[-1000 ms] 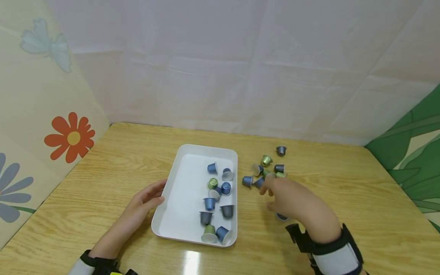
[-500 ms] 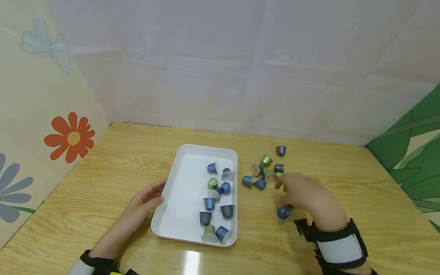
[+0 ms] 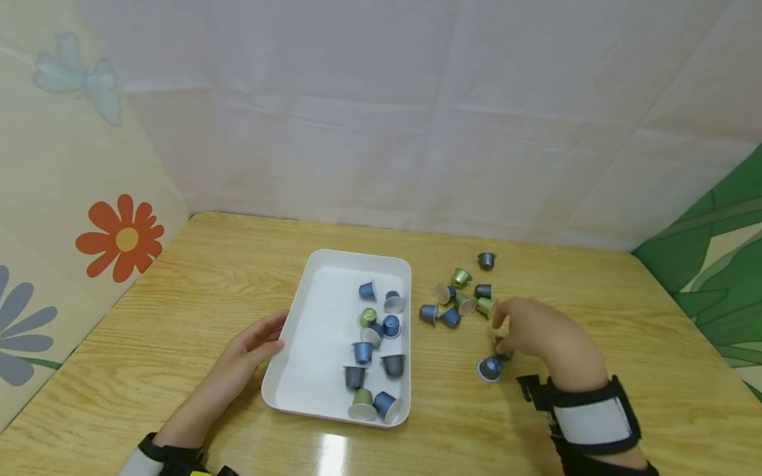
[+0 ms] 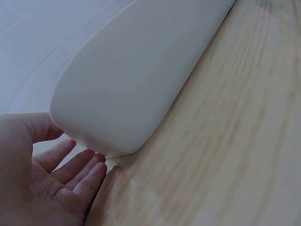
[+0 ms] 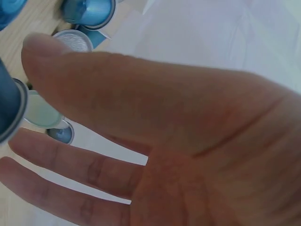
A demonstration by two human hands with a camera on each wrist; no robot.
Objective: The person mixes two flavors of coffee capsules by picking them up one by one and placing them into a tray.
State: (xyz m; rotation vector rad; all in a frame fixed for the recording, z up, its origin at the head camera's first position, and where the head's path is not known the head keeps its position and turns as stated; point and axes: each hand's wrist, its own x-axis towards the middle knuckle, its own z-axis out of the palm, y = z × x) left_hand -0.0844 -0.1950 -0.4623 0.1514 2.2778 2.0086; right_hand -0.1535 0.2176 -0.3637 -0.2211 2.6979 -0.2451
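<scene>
In the head view, my left hand is at the left side of a white tray, thumb on its rim and fingers along the outer wall. The left wrist view shows that grip on the tray wall. My right hand hovers over the table with thumb and fingers apart. Under its thumb sits a dark coffee capsule, partly covered, beside a blue capsule. In the right wrist view, the right hand has spread fingers near a blue capsule.
Along the tray's right half lie several capsules, among them a green one and a dark one. Right of the tray is a loose cluster with a blue capsule and a green capsule. A dark capsule lies farther back.
My right hand has drawn right and slightly away from the capsule cluster, uncovering green and blue capsules and the blue one near its thumb. The left hand and the tray have stayed put.
</scene>
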